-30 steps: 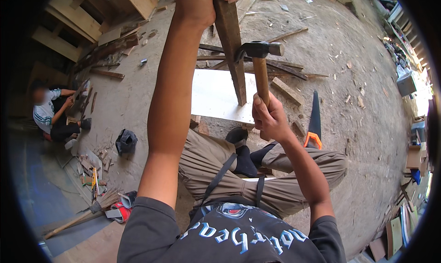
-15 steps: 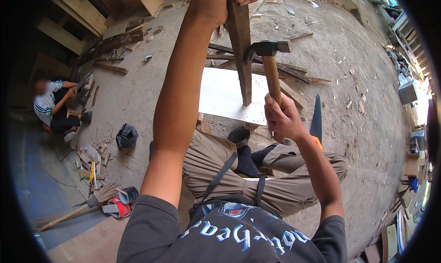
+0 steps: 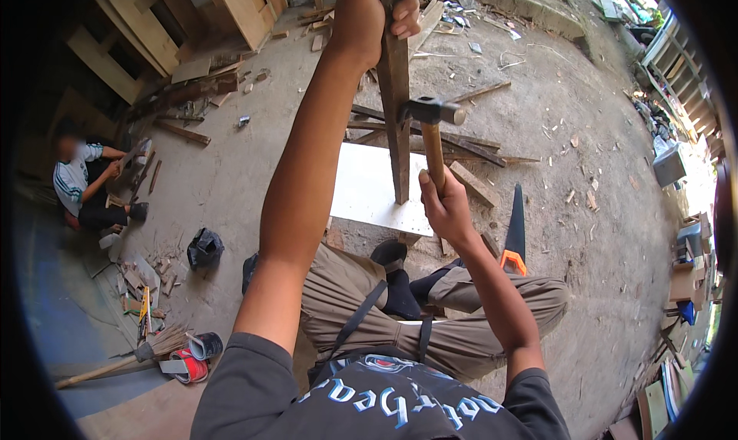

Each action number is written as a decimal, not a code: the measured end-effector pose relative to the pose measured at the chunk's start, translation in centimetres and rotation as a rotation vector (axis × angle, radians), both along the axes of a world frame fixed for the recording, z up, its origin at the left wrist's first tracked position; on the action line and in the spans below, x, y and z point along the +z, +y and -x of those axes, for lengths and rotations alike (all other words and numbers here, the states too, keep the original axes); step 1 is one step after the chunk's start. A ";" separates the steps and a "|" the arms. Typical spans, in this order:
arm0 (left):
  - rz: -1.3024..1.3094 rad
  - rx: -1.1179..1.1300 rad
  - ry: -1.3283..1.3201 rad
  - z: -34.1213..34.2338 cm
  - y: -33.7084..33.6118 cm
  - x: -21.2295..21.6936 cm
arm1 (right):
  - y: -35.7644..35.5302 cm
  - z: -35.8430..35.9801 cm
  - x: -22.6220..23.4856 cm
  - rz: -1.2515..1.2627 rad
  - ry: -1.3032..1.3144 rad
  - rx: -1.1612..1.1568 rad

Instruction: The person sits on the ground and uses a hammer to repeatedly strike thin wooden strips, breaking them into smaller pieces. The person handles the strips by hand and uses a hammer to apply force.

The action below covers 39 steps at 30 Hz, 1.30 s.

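My left hand (image 3: 405, 13) is closed around the upper part of a long wooden bar (image 3: 395, 109), held nearly upright in front of me. The bar's lower end stands on a white board (image 3: 365, 190). My right hand (image 3: 447, 209) grips the wooden handle of a claw hammer (image 3: 434, 152). Its dark head lies level, the claw side against the bar and the striking face turned right. Whether the claw grips a nail is too small to make out.
Several wooden strips (image 3: 477, 148) lie beyond the board. An orange-handled saw (image 3: 515, 229) is by my right knee. Leftward are a black plastic bag (image 3: 205, 248), a broom (image 3: 157, 344) and wood scraps. A person (image 3: 84, 175) sits at far left.
The whole view has shifted, so the bar, board and saw appear lower and slightly left. The hammer head has turned a little against the bar. Both hands keep their holds.
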<state>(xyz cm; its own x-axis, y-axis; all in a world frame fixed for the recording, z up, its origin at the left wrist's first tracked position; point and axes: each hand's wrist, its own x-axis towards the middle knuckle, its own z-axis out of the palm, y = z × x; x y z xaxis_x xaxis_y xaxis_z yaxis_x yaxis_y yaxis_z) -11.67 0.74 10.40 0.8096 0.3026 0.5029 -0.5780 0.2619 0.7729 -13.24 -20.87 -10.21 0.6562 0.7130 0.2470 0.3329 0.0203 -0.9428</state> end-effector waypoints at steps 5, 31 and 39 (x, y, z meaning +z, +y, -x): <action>0.006 -0.072 0.005 0.1 0.7 -0.1 | 0.9 -1.0 -2.6 -0.028 -0.208 -0.034; -0.089 -0.057 0.050 -0.5 -3.9 0.8 | 6.1 -0.2 -11.0 -0.313 -0.330 -0.400; -0.111 -0.034 0.056 -1.3 -4.2 1.3 | -1.1 -1.3 -5.0 -0.052 -0.273 -0.191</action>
<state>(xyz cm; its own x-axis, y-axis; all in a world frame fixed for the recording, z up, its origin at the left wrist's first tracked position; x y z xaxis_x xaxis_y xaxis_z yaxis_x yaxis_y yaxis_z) -10.32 -3.47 11.66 0.8464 0.2197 0.4852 -0.5251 0.1913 0.8293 -11.95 -22.01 -15.19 0.6814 0.5652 0.4651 0.5757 -0.0214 -0.8174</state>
